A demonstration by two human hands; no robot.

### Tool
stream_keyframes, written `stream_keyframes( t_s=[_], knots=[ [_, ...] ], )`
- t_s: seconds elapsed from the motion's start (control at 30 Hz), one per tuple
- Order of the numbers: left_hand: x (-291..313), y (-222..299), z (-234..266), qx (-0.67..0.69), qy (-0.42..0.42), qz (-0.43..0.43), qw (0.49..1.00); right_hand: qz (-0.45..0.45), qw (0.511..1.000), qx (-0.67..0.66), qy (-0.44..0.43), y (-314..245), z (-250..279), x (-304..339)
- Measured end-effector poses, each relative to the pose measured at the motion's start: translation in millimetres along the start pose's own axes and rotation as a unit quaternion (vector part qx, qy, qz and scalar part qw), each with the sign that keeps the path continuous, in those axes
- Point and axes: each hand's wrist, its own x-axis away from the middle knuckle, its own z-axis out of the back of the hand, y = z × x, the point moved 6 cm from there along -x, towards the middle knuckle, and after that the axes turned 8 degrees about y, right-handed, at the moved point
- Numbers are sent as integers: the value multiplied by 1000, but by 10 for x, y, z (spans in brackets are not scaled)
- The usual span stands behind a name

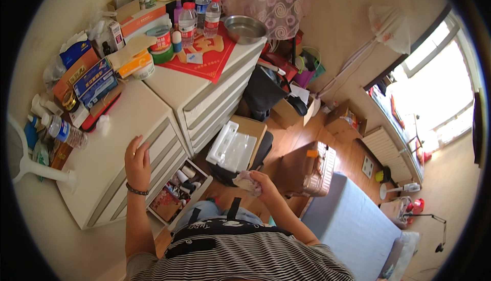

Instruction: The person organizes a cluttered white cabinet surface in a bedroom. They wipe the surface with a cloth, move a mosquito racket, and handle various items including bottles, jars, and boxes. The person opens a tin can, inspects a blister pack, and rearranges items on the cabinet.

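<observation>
My right hand [264, 185] is closed round a crumpled pale cloth [247, 183] in front of my body. Nothing shows in my left hand [137, 159], which is raised by the front edge of a white drawer cabinet [134, 108] with its fingers apart. Below that hand, a pulled-out drawer [203, 185] holds small bottles, a roll and other small items. On the cabinet top lie a small white crumpled tissue [103, 125] and a plastic water bottle [66, 131] on its side, with several boxes behind them.
A second white cabinet carries a red cloth [204, 63], red-capped bottles [187, 24] and a metal basin [245, 29]. On the floor side stand a white plastic tray [235, 150] on a cardboard box, a suitcase [317, 171] and a blue-covered bed [342, 225].
</observation>
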Motion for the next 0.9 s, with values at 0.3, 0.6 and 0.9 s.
stream_keyframes(
  t_s=[0.3,0.6,0.9],
  knots=[
    [-492,-201,-713,-175,-149,58,971,14,998,-54,17,-386,192,-532],
    [-540,-188,-801,-186,-131,27,973,-22,999,-34,17,-479,78,-949],
    [-615,-206,-803,-206,-103,52,972,-19,998,-51,30,-747,148,-1084]
  ],
)
